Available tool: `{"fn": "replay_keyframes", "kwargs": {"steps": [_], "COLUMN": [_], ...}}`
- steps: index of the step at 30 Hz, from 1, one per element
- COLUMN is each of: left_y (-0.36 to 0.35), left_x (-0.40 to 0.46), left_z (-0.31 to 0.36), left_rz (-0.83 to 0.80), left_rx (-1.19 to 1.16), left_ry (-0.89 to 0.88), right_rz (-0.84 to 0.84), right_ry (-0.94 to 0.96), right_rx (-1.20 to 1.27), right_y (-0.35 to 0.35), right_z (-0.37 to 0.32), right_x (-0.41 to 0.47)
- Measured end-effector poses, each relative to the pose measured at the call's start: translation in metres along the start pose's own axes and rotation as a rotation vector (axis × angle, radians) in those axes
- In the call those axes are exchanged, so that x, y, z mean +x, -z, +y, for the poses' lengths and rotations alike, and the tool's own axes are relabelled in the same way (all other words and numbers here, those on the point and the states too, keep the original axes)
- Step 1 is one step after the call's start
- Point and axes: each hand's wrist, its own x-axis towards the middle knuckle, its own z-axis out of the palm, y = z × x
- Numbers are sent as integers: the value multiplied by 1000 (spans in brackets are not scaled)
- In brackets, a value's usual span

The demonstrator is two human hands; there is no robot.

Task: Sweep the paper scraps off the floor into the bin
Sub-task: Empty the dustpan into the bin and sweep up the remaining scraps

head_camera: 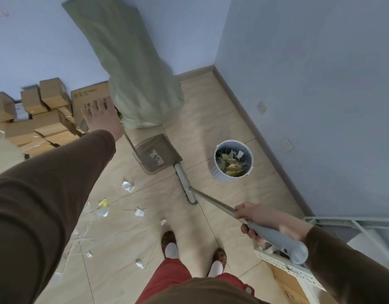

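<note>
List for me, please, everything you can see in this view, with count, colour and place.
paper scraps: several, white with one yellow, scattered on the floor left of the feet
thin sticks: several, pale, on the floor at lower left
dustpan: one, brown, on the floor in front of the broom head
broom: one, grey head and grip, metal pole, beside the dustpan
bin: one, white-grey, near the right wall, holding scraps
cardboard boxes: a pile, tan, against the left wall
green cloth: one, hanging at upper centre
metal rack: one, white, lower right
slippers: two, brown
left hand: at the dustpan handle top
right hand: grips the broom
</note>
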Motion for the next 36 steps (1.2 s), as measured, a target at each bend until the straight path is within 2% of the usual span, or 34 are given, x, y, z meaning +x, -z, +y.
{"fn": "replay_keyframes", "kwargs": {"steps": [3,7,11,15,21,26,30,36], "left_y": [-4,-10,-25,-46,-75,-89,-103,-121], "left_x": [2,-11,-56,-111,-167,-193,-213,-242], "left_z": [4,22,56,104,187,244,270,268], "left_rz": [-6,-164,-244,-369,-510,-549,-601,-697], "left_rx": [85,181,139,48,-204,-307,-319,-308], "left_ry": [-29,-96,-150,-139,-82,-124,-173,-178], "right_rz": [-23,-17,32,65,264,451,464,519], "right_ry": [41,131,258,320,343,317,201,36], "right_rx": [132,193,-64,-165,-586,-759,-925,-778], "right_y": [22,61,110,183,305,373,396,392], "right_z": [-14,-33,-48,-68,-80,-75,-50,74], "right_x": [-1,5,18,34,77,132,176,180]}}
